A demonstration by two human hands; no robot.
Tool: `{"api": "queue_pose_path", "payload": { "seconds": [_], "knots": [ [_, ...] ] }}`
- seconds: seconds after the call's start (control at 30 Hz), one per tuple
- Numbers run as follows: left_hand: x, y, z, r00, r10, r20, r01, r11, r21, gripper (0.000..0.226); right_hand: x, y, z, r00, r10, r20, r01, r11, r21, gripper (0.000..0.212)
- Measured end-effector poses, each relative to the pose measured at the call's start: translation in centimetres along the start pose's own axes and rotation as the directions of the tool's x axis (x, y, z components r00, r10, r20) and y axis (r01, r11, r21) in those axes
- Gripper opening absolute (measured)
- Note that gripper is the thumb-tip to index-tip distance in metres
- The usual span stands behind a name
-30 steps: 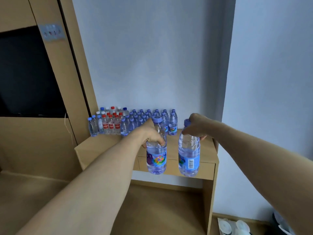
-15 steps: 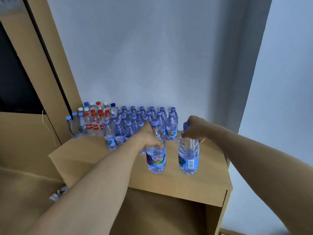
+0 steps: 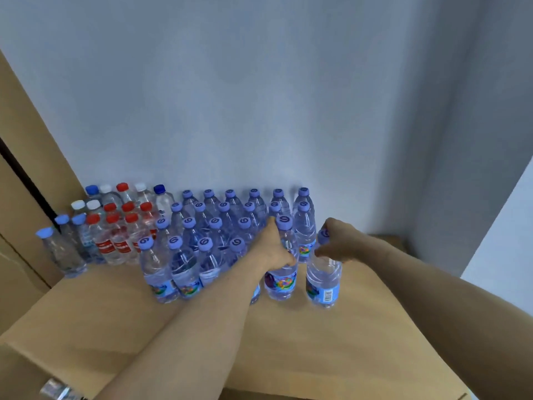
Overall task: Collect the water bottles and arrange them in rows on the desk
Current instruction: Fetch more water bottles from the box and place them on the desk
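Note:
Many water bottles stand in rows at the back of the wooden desk [image 3: 302, 347], against the wall. Purple-capped bottles [image 3: 184, 267] fill the middle; red-capped bottles [image 3: 115, 241] and some white- and blue-capped ones stand at the left. My left hand [image 3: 274, 249] grips the neck of a purple-capped bottle [image 3: 281, 282] at the right end of the front row. My right hand [image 3: 337, 243] grips the neck of another purple-capped bottle [image 3: 323, 287] just to its right. Both bottles are upright with their bases at the desk top.
A pale wall [image 3: 259, 111] rises directly behind the bottles. A tall wooden panel [image 3: 26, 145] borders the desk on the left. The desk's right rear corner [image 3: 386, 241] and its front edge lie near my forearms. A small shiny object [image 3: 54, 389] shows at the bottom left.
The camera has come closer to the desk. Both hands carried their bottles forward and down, from the air in front of the desk to the right end of the front row.

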State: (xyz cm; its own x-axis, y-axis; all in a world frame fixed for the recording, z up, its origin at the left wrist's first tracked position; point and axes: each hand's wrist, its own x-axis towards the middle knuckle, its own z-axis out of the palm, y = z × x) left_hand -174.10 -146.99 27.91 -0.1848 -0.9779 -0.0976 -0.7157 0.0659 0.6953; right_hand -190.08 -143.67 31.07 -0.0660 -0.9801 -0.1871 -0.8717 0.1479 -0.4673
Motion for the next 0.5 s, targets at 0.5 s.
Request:
{"api": "queue_pose_path", "payload": {
  "seconds": [0.5],
  "knots": [
    [7.2, -4.6, 3.9, 0.997, -0.065, -0.042, 0.060, 0.993, -0.101, 0.061, 8.5, 0.3, 2.5, 0.998, 0.025, 0.061, -0.020, 0.997, -0.079, 0.046]
  ]
}}
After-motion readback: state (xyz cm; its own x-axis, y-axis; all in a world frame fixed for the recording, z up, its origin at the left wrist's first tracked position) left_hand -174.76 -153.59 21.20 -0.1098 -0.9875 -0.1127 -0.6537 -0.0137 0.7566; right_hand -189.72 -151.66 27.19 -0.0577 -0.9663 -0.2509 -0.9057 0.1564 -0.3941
